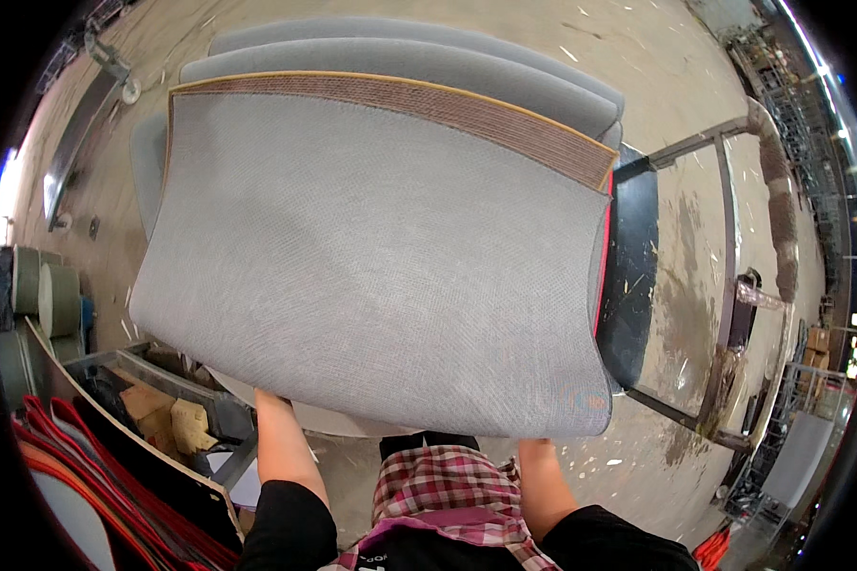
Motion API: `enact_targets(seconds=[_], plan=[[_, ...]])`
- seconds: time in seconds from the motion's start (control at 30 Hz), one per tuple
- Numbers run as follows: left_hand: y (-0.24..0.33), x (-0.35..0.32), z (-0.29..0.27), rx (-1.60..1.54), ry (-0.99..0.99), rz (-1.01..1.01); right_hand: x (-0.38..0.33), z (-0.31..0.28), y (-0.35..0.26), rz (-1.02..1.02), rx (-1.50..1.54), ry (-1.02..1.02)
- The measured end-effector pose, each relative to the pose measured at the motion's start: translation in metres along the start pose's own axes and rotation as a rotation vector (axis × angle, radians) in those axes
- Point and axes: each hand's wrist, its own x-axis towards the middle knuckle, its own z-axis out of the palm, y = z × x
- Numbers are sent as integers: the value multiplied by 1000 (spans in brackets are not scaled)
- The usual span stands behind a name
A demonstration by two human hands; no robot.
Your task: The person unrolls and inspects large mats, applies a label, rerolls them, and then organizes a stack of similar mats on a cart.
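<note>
A large grey mat [371,247] with a fine woven texture spreads in front of me, its near edge curving down toward my body. Its far edge is folded over or underlaid by a brown ribbed strip with yellow edging [400,98]. My left hand [272,400] goes under the near left edge, and only the wrist and forearm show. Under the near right edge goes my right hand [535,445], likewise with its fingers covered by the mat. Behind it lie further grey padded sheets [400,57], stacked and curved. A red edge runs along the mat's right side.
On the right stands a metal frame [724,209] beside a dark panel [633,276]. At lower left a bin [152,466] holds red and black sheets [95,476], with yellow blocks [192,425] beyond. Green-grey rolls [59,298] stand at the left, and a wheeled cart [86,133] farther off.
</note>
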Motion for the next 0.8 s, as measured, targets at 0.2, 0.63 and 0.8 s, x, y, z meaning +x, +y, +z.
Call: enact_targets(seconds=[0.2, 0.63, 0.8], plan=[[-1, 4, 2, 16, -74, 4, -29, -3, -50, -183, 5, -177], [28, -158, 88, 213, -120, -40, -168, -45, -105, -502, -152, -177], [-7, -254, -4, 283, 4, -250, -261, -135, -119, -295, -383, -6]])
